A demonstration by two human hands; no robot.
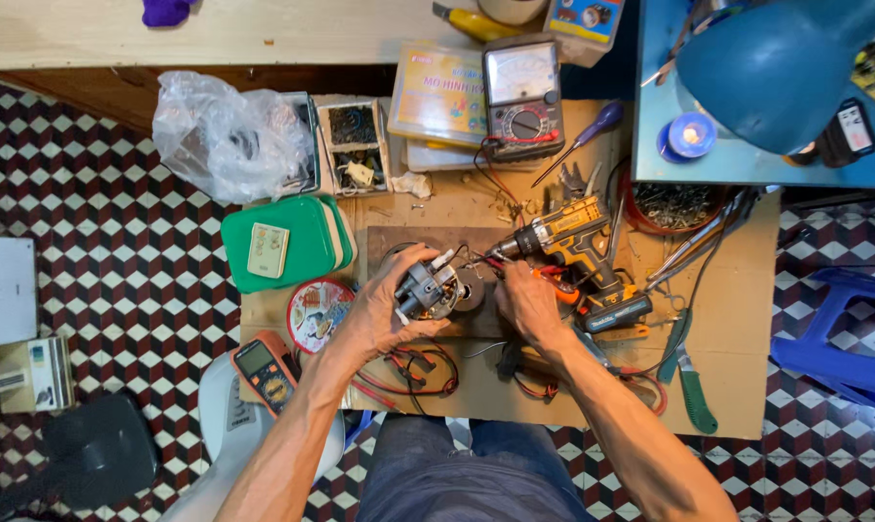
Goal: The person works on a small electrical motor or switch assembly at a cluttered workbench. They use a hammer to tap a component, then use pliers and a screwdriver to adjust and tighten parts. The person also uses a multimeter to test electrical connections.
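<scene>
My left hand [378, 311] grips a small grey electric motor [426, 287] with wires and a white connector on top, held over a dark board [408, 242] on the low wooden work table [737, 319]. My right hand [526, 302] is closed around a thin tool with an orange-red handle [552, 278], its tip pointing toward the motor's top. A yellow and black cordless drill [568, 242] lies just behind my right hand, touching nothing I hold.
An analog multimeter [523, 97] and a yellow parts box [439, 92] stand at the back. Green lids [288, 242], a round tin [317, 314] and an orange digital meter [266, 367] lie left. Pliers, cables and a screw bowl [674, 203] crowd the right. A blue lamp [776, 68] hangs over.
</scene>
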